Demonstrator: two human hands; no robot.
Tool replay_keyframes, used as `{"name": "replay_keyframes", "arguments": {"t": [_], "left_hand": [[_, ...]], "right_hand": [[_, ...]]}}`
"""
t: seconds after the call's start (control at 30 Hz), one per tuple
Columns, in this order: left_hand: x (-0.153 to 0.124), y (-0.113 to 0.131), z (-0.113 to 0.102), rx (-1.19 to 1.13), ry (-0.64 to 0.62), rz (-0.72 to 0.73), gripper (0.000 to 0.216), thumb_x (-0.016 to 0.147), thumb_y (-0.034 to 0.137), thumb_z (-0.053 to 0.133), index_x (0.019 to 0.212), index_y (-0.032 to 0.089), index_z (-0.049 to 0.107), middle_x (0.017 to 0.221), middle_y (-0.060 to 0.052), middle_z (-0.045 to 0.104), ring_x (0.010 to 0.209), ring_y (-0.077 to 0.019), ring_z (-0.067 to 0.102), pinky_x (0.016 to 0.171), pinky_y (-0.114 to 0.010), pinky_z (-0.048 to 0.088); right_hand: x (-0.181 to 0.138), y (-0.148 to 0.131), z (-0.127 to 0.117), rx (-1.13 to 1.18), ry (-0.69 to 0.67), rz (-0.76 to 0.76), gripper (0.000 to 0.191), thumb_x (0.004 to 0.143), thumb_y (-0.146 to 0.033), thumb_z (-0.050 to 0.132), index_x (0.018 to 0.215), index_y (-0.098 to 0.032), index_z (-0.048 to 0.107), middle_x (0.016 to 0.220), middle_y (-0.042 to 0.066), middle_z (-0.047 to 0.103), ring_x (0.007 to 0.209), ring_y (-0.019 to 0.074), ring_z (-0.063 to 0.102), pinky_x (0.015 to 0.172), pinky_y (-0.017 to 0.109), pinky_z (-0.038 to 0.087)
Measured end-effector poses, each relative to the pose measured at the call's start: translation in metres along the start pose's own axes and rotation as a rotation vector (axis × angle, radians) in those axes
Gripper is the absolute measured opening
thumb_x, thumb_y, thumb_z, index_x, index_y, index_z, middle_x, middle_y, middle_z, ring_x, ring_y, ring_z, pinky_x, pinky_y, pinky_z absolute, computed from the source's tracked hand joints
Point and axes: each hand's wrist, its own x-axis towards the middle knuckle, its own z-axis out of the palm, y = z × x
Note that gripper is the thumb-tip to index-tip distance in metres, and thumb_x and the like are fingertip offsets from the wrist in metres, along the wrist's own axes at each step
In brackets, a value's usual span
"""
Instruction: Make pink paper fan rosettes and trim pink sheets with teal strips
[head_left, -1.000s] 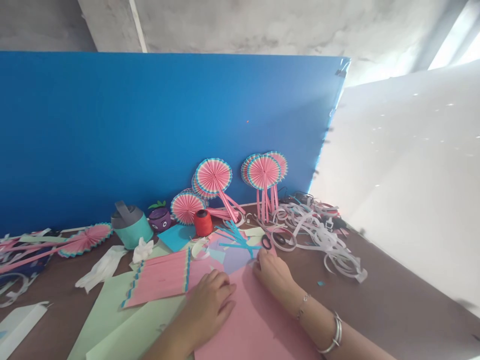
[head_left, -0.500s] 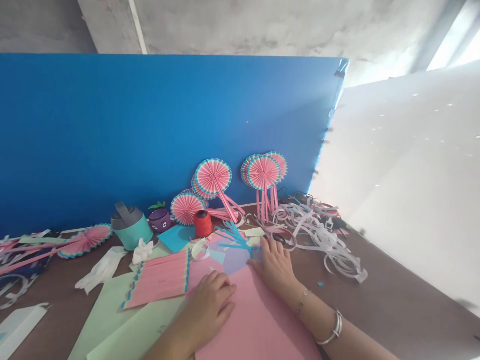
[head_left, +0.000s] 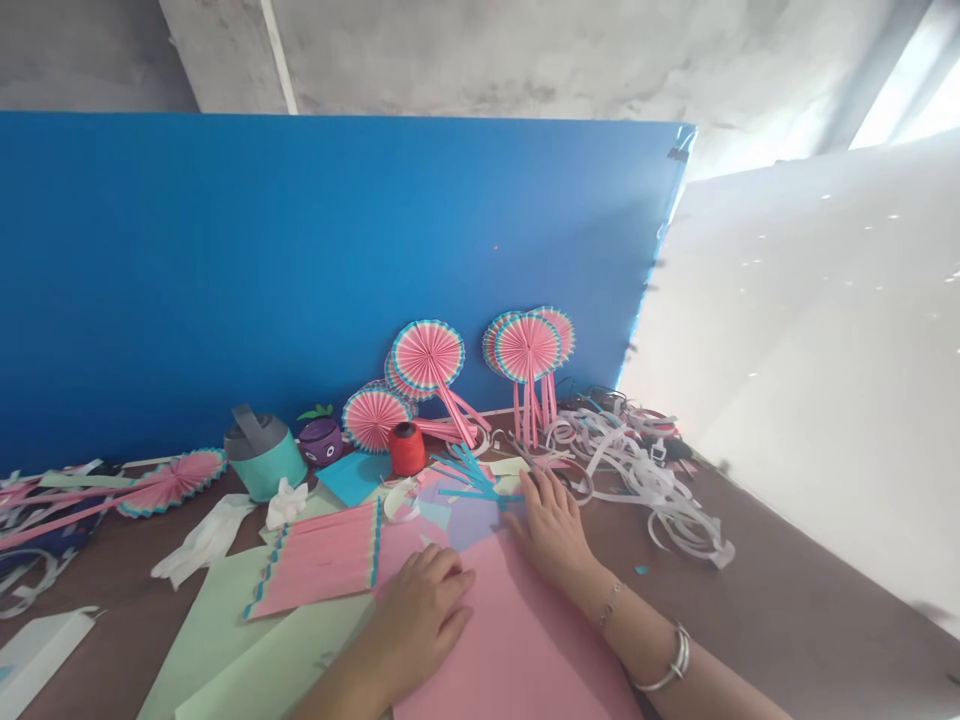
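Observation:
A large pink sheet of paper (head_left: 517, 640) lies flat in front of me. My left hand (head_left: 420, 615) rests on its left side, fingers loosely bent and thumb apart, gripping nothing. At the sheet's far right corner lies my right hand (head_left: 551, 525), palm down with fingers stretched out. Thin blue paper strips (head_left: 471, 475) are just left of its fingertips. A pleated pink paper piece (head_left: 319, 560) with blue-striped edges lies left of my left hand, over pale green sheets (head_left: 217, 620).
Round pink paper fans (head_left: 428, 355) lean against the blue panel (head_left: 300, 250). A red thread spool (head_left: 406, 449), a purple pot (head_left: 320, 441) and a teal container (head_left: 266, 460) stand at the back. Tangled white strips (head_left: 630, 460) are at right, crumpled tissue (head_left: 206, 540) at left.
Both hands stay in nearly the same places on the pink sheet. The fingers of my right hand have shifted very slightly; the view has tilted a little.

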Motion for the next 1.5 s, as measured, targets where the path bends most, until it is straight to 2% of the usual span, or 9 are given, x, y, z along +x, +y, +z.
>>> {"name": "replay_keyframes", "arguments": {"t": [0.23,0.33,0.4,0.47,0.53,0.67,1.03,1.37,1.5], "left_hand": [[0.001,0.0,0.001,-0.006,-0.012,-0.008,0.023,0.088,0.019,0.053,0.107,0.025,0.063,0.106,-0.005,0.059,0.1,-0.0224,0.051,0.089,-0.038,0.043],[0.001,-0.001,0.001,0.002,-0.013,-0.01,0.023,0.088,0.019,0.053,0.109,0.024,0.062,0.105,-0.005,0.059,0.1,-0.0227,0.051,0.088,-0.039,0.043],[0.001,-0.001,0.001,0.01,-0.017,-0.008,0.023,0.088,0.019,0.052,0.109,0.024,0.062,0.105,-0.005,0.059,0.1,-0.0229,0.051,0.088,-0.039,0.043],[0.0,-0.001,0.001,0.017,-0.021,-0.008,0.023,0.089,0.019,0.052,0.109,0.024,0.063,0.105,-0.005,0.059,0.1,-0.023,0.051,0.088,-0.04,0.043],[0.0,-0.001,0.001,0.023,-0.022,-0.007,0.024,0.088,0.019,0.052,0.109,0.024,0.063,0.105,-0.006,0.059,0.1,-0.0232,0.051,0.089,-0.04,0.043],[0.0,-0.001,0.002,0.027,-0.02,-0.01,0.024,0.089,0.019,0.052,0.11,0.024,0.063,0.106,-0.006,0.059,0.1,-0.0232,0.051,0.089,-0.04,0.043],[0.001,-0.001,0.002,0.009,-0.033,-0.019,0.024,0.089,0.02,0.051,0.11,0.023,0.063,0.107,-0.006,0.058,0.101,-0.0234,0.051,0.089,-0.04,0.043],[0.0,-0.002,0.003,-0.008,-0.026,-0.023,0.023,0.089,0.02,0.052,0.109,0.024,0.063,0.106,-0.005,0.058,0.1,-0.0227,0.051,0.089,-0.039,0.043],[0.0,-0.001,0.002,-0.005,-0.026,-0.026,0.024,0.089,0.02,0.052,0.109,0.023,0.063,0.106,-0.005,0.058,0.101,-0.0229,0.05,0.089,-0.04,0.043]], "right_hand": [[0.0,-0.006,-0.002,0.109,-0.008,-0.019,0.071,0.079,-0.042,0.059,0.14,-0.012,0.04,0.145,0.018,0.041,0.137,0.0331,0.029,0.11,0.049,0.021],[0.007,0.001,-0.013,0.204,0.075,0.014,0.05,0.088,-0.033,0.048,0.133,-0.013,0.047,0.137,0.017,0.049,0.129,0.032,0.038,0.103,0.048,0.03],[0.011,0.005,-0.023,0.325,0.112,0.017,0.034,0.09,-0.026,0.043,0.117,-0.014,0.058,0.122,0.015,0.06,0.115,0.0284,0.049,0.094,0.042,0.037],[0.013,0.006,-0.031,0.489,0.038,-0.05,0.022,0.087,-0.019,0.044,0.094,-0.015,0.065,0.098,0.01,0.067,0.093,0.0219,0.057,0.083,0.032,0.042],[0.012,0.005,-0.036,0.621,-0.121,-0.132,0.017,0.081,-0.012,0.049,0.078,-0.016,0.065,0.079,0.004,0.066,0.075,0.0165,0.057,0.071,0.025,0.042],[0.009,0.001,-0.034,0.647,-0.311,-0.17,0.019,0.071,-0.004,0.051,0.071,-0.015,0.067,0.071,0.003,0.066,0.066,0.014,0.055,0.061,0.022,0.036],[0.015,-0.003,-0.035,0.655,-0.425,-0.021,0.016,0.073,-0.007,0.057,0.073,-0.013,0.071,0.074,0.006,0.07,0.07,0.0165,0.061,0.06,0.022,0.037],[0.02,-0.002,-0.029,0.631,-0.431,-0.049,0.017,0.072,-0.008,0.056,0.068,-0.014,0.072,0.07,0.006,0.071,0.068,0.0171,0.061,0.064,0.025,0.04],[0.021,-0.001,-0.028,0.626,-0.418,-0.071,0.016,0.072,-0.01,0.056,0.066,-0.014,0.071,0.067,0.004,0.07,0.066,0.0161,0.059,0.075,0.029,0.041]]}}
